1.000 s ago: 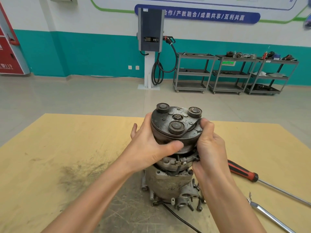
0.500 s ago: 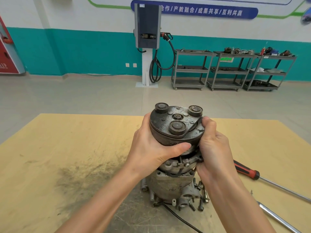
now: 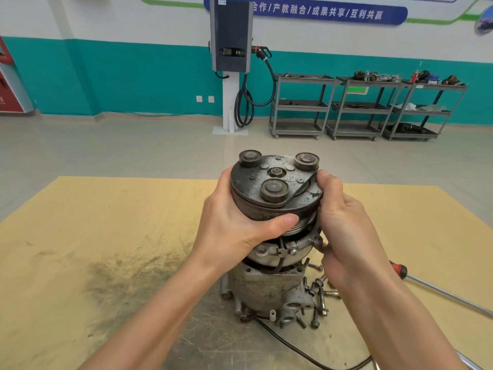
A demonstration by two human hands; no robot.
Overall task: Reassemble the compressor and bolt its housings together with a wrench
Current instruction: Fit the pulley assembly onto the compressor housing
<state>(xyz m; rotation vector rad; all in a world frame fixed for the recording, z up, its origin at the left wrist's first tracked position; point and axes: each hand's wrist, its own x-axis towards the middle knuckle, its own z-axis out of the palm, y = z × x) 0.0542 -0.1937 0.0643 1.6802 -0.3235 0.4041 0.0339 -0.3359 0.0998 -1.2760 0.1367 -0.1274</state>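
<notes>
Lowered slightly, the front housing (image 3: 276,198) sits nearer the compressor body (image 3: 264,289); left hand (image 3: 234,225) and right hand (image 3: 344,231) clamp its sides.

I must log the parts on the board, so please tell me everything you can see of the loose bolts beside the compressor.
The loose bolts lie scattered on the yellowish board, at the foot of the compressor body, on its right side. They look like grey metal, long-shanked with hexagonal flanged heads, and point in different directions, some overlapping. None is fitted in a hole. The hands do not touch them; the right hand hangs above them.
</notes>
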